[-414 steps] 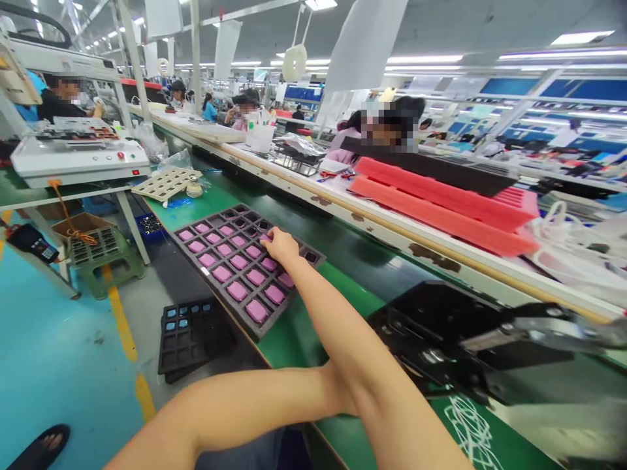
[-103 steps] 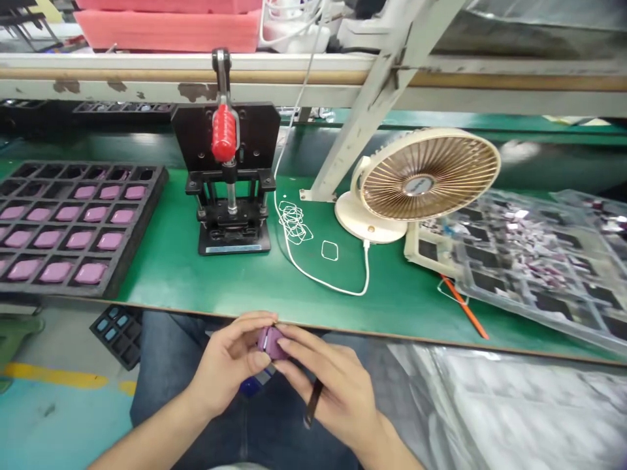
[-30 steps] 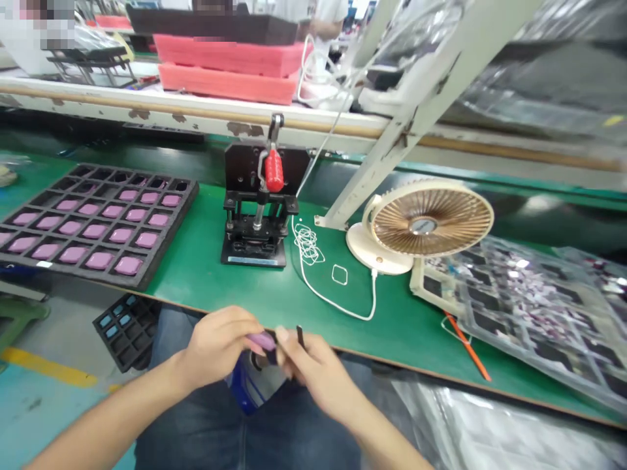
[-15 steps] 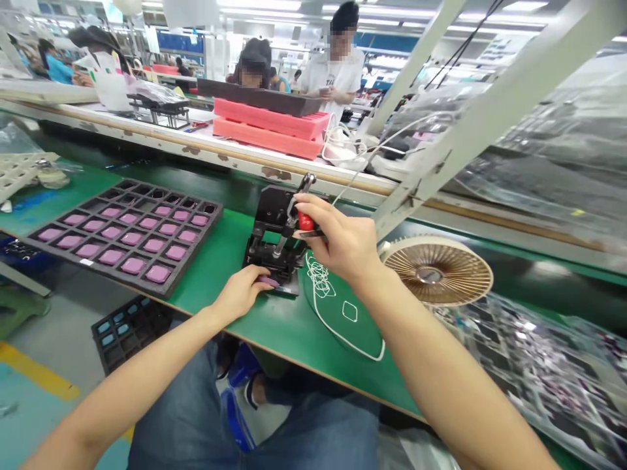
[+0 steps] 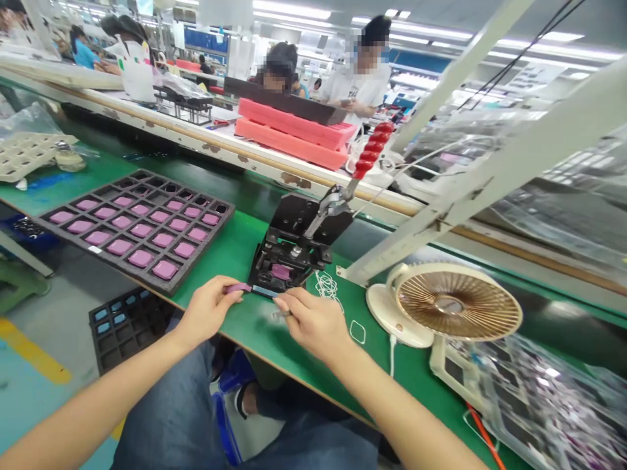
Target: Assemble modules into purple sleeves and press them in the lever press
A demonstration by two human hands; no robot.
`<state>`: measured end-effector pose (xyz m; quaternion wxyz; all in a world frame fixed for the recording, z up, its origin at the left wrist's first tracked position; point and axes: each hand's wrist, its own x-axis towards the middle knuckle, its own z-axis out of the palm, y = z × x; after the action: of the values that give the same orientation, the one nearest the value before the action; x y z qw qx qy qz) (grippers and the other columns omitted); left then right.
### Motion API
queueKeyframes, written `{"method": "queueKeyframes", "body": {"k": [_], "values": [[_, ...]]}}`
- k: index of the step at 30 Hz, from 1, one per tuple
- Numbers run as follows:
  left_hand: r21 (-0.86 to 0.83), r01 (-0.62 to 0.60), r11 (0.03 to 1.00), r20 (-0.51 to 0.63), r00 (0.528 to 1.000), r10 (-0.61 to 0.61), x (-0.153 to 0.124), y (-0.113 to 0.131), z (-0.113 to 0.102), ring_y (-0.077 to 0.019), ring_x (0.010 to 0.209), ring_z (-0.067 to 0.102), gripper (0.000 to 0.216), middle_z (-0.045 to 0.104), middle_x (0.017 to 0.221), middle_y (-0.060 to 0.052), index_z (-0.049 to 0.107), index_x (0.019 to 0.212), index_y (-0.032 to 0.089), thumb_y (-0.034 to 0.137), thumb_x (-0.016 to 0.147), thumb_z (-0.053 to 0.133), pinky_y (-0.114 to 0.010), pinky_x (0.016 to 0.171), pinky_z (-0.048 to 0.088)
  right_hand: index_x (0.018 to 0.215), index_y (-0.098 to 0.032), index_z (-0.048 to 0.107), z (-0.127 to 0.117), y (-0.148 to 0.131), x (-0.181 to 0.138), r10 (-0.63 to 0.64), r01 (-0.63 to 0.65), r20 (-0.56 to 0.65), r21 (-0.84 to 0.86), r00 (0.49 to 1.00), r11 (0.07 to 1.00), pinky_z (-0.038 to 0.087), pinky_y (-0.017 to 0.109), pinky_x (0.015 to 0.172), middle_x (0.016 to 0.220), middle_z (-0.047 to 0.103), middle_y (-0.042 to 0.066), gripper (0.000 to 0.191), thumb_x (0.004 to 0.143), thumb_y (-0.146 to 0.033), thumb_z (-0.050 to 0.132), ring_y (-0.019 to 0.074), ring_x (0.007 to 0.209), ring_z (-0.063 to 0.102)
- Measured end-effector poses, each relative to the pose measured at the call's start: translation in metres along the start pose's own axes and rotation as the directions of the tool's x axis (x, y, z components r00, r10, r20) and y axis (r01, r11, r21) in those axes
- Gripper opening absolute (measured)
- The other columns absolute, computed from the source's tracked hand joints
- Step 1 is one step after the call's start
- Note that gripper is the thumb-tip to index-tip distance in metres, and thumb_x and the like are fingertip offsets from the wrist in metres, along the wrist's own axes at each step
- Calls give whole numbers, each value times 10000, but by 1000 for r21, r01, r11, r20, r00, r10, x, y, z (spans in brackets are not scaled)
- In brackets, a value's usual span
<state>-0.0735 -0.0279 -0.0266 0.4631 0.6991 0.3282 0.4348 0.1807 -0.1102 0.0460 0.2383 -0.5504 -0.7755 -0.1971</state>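
A black toggle-clamp press (image 5: pixel 298 238) stands on the green bench, its red ridged handle (image 5: pixel 375 147) raised and tilted to the right. A purple square piece (image 5: pixel 281 271) lies in the bed of the press. My left hand (image 5: pixel 208 310) is closed, pinching a thin purple piece (image 5: pixel 238 287) at the press's front left corner. At the front right, my right hand (image 5: pixel 316 323) has its fingers closed round a small metal tool (image 5: pixel 280 314), blurred and mostly hidden. A light-blue strip (image 5: pixel 264 292) runs along the front edge of the press between both hands.
A black tray (image 5: pixel 142 228) of purple pieces sits to the left. White cord (image 5: pixel 327 287) and a white square ring (image 5: pixel 357 331) lie right of the press, near a fan (image 5: pixel 450 303). Bagged parts (image 5: pixel 553 398) are at far right. Red foam trays (image 5: pixel 294 134) sit on the shelf behind.
My right hand has let go of the red handle and come down to the press's front; the handle now stands raised. My left hand has drawn slightly left, holding a purple piece.
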Motion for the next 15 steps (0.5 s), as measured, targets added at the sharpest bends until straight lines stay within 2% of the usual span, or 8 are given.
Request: {"method": "queueKeyframes", "body": {"k": [3,5,7,9,11,13,15], "values": [[-94,109,990,-27,993,-112,-18,-2,-8,-237,929,820,264,800,1106,-97,677,1200,184,400,1060,623,-406,893,679,1269,-186,761,41,0,-15,133,-122,145,-85,980,989,535,272,551,1294,775,87,351,1085,-242,467,195,876,784],[-161,157,974,-36,986,-165,-26,-1,-8,-242,947,821,324,788,1154,-104,674,1274,184,410,1043,653,-423,915,683,1390,-188,704,56,8,-7,199,-174,211,-128,957,976,585,305,588,1391,734,100,388,1074,-250,488,250,968,793],[-166,131,977,-40,989,-140,-30,2,-6,-235,966,816,346,759,1203,-102,684,1326,202,398,1042,657,-416,916,691,1455,-221,662,63,18,6,231,-194,280,-153,932,969,631,331,661,1406,727,99,418,1064,-292,532,282,1032,788],[-62,20,998,-43,999,-23,-28,8,-3,-215,956,811,295,744,1207,-95,713,1303,217,366,1066,621,-377,872,703,1456,-235,664,65,25,16,251,-205,328,-168,911,964,654,355,709,1351,754,109,418,1064,-336,559,300,1020,793],[144,-148,979,-44,987,156,-19,15,0,-203,950,801,253,758,1173,-91,727,1262,216,325,1089,578,-348,834,703,1435,-242,682,64,28,21,255,-208,349,-167,902,964,667,382,743,1295,778,111,398,1069,-347,567,312,1003,799],[324,-281,903,-23,952,304,-3,19,5,-216,1009,784,241,774,1162,-96,715,1265,210,289,1095,563,-375,894,689,1449,-259,676,61,28,19,238,-197,352,-148,905,969,674,391,793,1334,764,96,396,1073,-311,563,311,1075,790],[403,-361,841,29,924,382,18,20,14,-238,1117,754,252,774,1206,-111,700,1291,202,261,1097,550,-433,1017,644,1491,-272,642,53,26,7,218,-184,342,-127,914,975,677,364,830,1456,698,73,423,1080,-258,542,284,1179,762]]}}
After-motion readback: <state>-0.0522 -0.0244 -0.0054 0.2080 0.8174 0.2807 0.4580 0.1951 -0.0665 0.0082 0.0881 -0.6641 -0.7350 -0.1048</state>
